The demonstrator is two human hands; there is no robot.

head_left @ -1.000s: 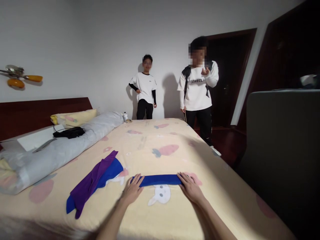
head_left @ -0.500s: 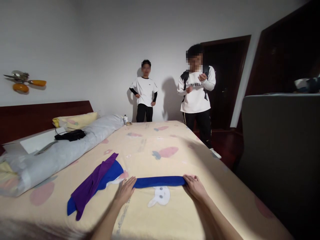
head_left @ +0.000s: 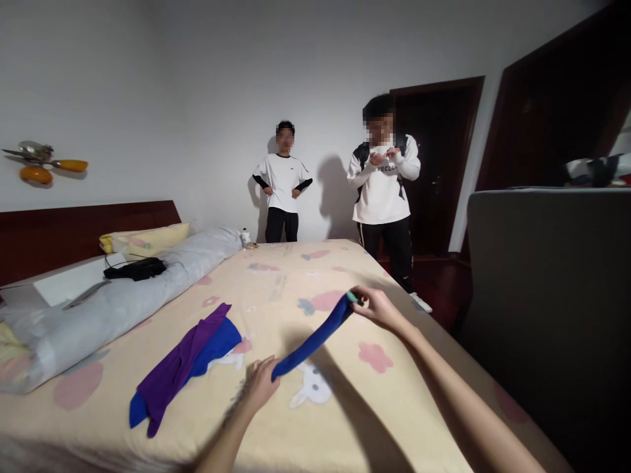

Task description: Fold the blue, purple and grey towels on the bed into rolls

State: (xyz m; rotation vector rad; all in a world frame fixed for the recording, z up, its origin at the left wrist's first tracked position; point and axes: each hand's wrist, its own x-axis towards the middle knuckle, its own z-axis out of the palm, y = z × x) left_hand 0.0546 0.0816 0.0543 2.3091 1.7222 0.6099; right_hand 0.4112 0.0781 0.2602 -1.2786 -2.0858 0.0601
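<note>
A long, narrow folded strip of blue cloth (head_left: pixel 313 341) stretches between my two hands, tilted up toward the right. My left hand (head_left: pixel 263 382) is closed on its lower end, close to the bed. Higher up, my right hand (head_left: pixel 369 306) pinches the other end, where a small green patch shows. The strip's right part hangs above the bed (head_left: pixel 315 272) and casts a shadow on the patterned sheet. To the left of my left hand lies a crumpled purple cloth (head_left: pixel 185 358) over another blue cloth (head_left: pixel 217 345).
A rolled grey-white bundle (head_left: pixel 142 309) runs along the headboard side, with a black item (head_left: pixel 135 268) on top. Two people in white shirts stand beyond the bed: one person (head_left: pixel 282 180) at the wall, another (head_left: pixel 382 174) nearer the door. A dark panel (head_left: pixel 547 302) rises on the right.
My right hand has lifted its end of the blue strip up off the bed. The strip was lying flat and level; now it slants. My left hand has shifted slightly right.
</note>
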